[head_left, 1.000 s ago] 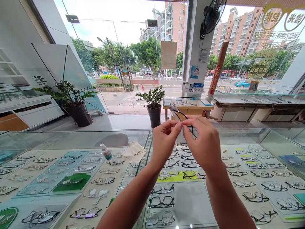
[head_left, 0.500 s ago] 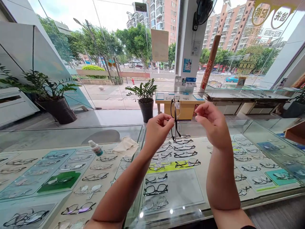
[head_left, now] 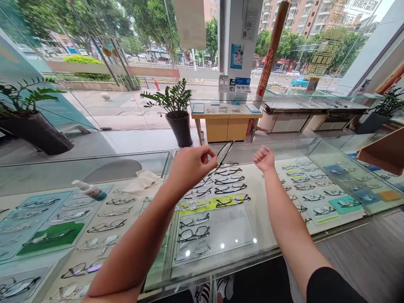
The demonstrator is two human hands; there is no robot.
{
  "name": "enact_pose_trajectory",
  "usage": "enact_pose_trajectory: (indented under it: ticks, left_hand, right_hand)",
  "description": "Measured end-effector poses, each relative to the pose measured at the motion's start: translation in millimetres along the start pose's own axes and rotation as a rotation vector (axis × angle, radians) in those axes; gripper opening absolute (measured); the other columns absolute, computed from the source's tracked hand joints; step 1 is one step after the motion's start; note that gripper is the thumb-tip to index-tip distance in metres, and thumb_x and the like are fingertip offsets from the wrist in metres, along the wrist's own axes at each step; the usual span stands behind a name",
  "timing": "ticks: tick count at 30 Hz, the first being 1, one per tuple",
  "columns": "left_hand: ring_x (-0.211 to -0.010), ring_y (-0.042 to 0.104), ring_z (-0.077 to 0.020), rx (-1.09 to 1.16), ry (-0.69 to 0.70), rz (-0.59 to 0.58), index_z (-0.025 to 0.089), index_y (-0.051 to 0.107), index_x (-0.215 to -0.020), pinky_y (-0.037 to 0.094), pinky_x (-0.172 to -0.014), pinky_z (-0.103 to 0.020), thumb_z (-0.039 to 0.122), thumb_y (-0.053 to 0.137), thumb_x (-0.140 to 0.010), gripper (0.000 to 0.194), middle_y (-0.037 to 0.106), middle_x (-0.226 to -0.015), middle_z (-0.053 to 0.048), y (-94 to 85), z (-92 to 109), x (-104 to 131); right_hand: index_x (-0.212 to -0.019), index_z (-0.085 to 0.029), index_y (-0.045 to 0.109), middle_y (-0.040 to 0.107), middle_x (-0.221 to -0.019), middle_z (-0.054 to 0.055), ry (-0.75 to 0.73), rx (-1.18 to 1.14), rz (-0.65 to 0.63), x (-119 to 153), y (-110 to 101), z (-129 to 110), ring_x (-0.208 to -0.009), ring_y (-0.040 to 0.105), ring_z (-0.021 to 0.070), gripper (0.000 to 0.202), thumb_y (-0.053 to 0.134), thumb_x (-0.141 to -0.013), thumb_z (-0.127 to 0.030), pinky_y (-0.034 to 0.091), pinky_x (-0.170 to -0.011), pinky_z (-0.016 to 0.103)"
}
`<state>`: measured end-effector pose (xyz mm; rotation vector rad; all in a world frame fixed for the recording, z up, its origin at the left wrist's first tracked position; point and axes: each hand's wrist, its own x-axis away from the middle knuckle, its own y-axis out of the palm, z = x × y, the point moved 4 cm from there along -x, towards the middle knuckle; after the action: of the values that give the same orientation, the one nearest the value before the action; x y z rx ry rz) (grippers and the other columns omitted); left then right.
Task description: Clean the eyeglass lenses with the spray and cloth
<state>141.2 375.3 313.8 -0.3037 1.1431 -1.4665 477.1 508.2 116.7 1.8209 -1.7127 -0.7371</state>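
My left hand [head_left: 195,166] is closed, thumb and fingers pinching a pair of eyeglasses [head_left: 224,155]. The dark-rimmed glasses are tilted and seen nearly edge-on above the glass counter [head_left: 202,277], part of them hidden by the hand. To their right, apart from them, my right hand [head_left: 264,160] is curled into a loose fist over the counter, and nothing shows in it. Rows of eyeglasses [head_left: 194,232] lie below both hands in the display. A beige cloth [head_left: 143,182] and a white spray bottle [head_left: 90,190] are to the left of my left hand.
A potted plant [head_left: 179,122] and a wooden display cabinet [head_left: 225,128] stand beyond the counter. A brown box-like object [head_left: 383,151] is at the right. Glass walls face the street, and a red-decorated pole [head_left: 271,54] leans by the pillar.
The eyeglasses have turned from hanging upright to a slant, still in my left hand. My right hand has moved farther forward and closed into a fist. The view has tipped downward.
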Motion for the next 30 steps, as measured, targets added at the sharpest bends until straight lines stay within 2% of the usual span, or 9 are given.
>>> enact_pose_trajectory:
  ticks: [5, 9, 12, 14, 18, 21, 25, 30]
  left_hand:
    - [-0.059, 0.052, -0.014, -0.108, -0.046, -0.076, 0.021, 0.076, -0.084, 0.031, -0.061, -0.03, 0.035, 0.063, -0.09, 0.02, 0.066, -0.064, 0.002, 22.6, -13, -11]
    - [-0.064, 0.058, -0.0163, -0.234, -0.073, -0.151, 0.021, 0.078, -0.089, 0.032, -0.062, -0.031, 0.039, 0.06, -0.093, 0.025, 0.072, -0.072, 0.0, 40.6, -28, -26]
    - [-0.07, 0.063, -0.0187, -0.319, -0.067, -0.224, 0.021, 0.079, -0.093, 0.033, -0.062, -0.031, 0.04, 0.059, -0.094, 0.028, 0.076, -0.08, -0.003, 58.4, -38, -51]
    - [-0.075, 0.066, -0.0204, -0.399, -0.015, -0.313, 0.021, 0.08, -0.096, 0.036, -0.064, -0.031, 0.036, 0.059, -0.092, 0.025, 0.078, -0.085, -0.004, 75.3, -43, -73]
    - [-0.086, 0.07, -0.0223, -0.544, 0.116, -0.519, 0.022, 0.08, -0.102, 0.044, -0.072, -0.03, 0.033, 0.061, -0.092, 0.025, 0.081, -0.098, -0.007, 116.7, -52, -116]
    - [-0.093, 0.072, -0.0246, -0.575, 0.131, -0.568, 0.022, 0.081, -0.103, 0.048, -0.079, -0.031, 0.032, 0.063, -0.09, 0.024, 0.082, -0.102, -0.009, 145.3, -57, -135]
    - [-0.1, 0.073, -0.0265, -0.623, 0.148, -0.629, 0.022, 0.082, -0.107, 0.051, -0.085, -0.032, 0.03, 0.066, -0.088, 0.026, 0.082, -0.108, -0.012, 175.3, -62, -143]
    - [-0.102, 0.074, -0.0281, -0.673, 0.183, -0.662, 0.02, 0.083, -0.108, 0.053, -0.089, -0.035, 0.025, 0.066, -0.086, 0.028, 0.082, -0.111, -0.015, 191.9, -66, -147]
  right_hand:
    - [-0.069, -0.026, 0.01, 0.015, -0.048, -0.009, 0.074, -0.025, 0.061, -19, -14, 15, -0.045, 0.014, 0.0119, 0.058, 0.065, -0.089, -0.029, 0.023, -0.041, 0.026]
    - [-0.068, -0.025, 0.02, 0.031, -0.053, -0.007, 0.099, -0.027, 0.084, -25, -15, 24, -0.047, 0.026, 0.0114, 0.042, 0.059, -0.081, -0.016, 0.032, -0.044, 0.024]
    - [-0.069, -0.024, 0.025, 0.041, -0.057, -0.006, 0.089, -0.02, 0.116, -27, -17, 28, -0.05, 0.035, 0.0103, 0.039, 0.058, -0.07, -0.004, 0.036, -0.048, 0.021]
    - [-0.068, -0.023, 0.023, 0.044, -0.058, -0.005, 0.077, -0.014, 0.128, -28, -17, 30, -0.05, 0.037, 0.0102, 0.041, 0.057, -0.065, 0.0, 0.037, -0.048, 0.02]
    - [-0.068, -0.023, 0.017, 0.032, -0.052, -0.006, 0.063, -0.018, 0.105, -27, -18, 29, -0.047, 0.026, 0.0107, 0.045, 0.054, -0.062, 0.001, 0.027, -0.044, 0.021]
    - [-0.067, -0.023, 0.015, 0.027, -0.051, -0.005, 0.049, -0.031, 0.09, -27, -17, 28, -0.046, 0.022, 0.0109, 0.046, 0.054, -0.061, 0.001, 0.025, -0.044, 0.021]
    - [-0.067, -0.022, 0.015, 0.025, -0.051, -0.005, 0.049, -0.041, 0.075, -27, -16, 28, -0.047, 0.021, 0.0105, 0.047, 0.055, -0.059, 0.001, 0.025, -0.045, 0.021]
    - [-0.067, -0.023, 0.016, 0.025, -0.051, -0.005, 0.048, -0.039, 0.073, -28, -15, 30, -0.046, 0.021, 0.0106, 0.046, 0.055, -0.059, 0.001, 0.025, -0.045, 0.022]
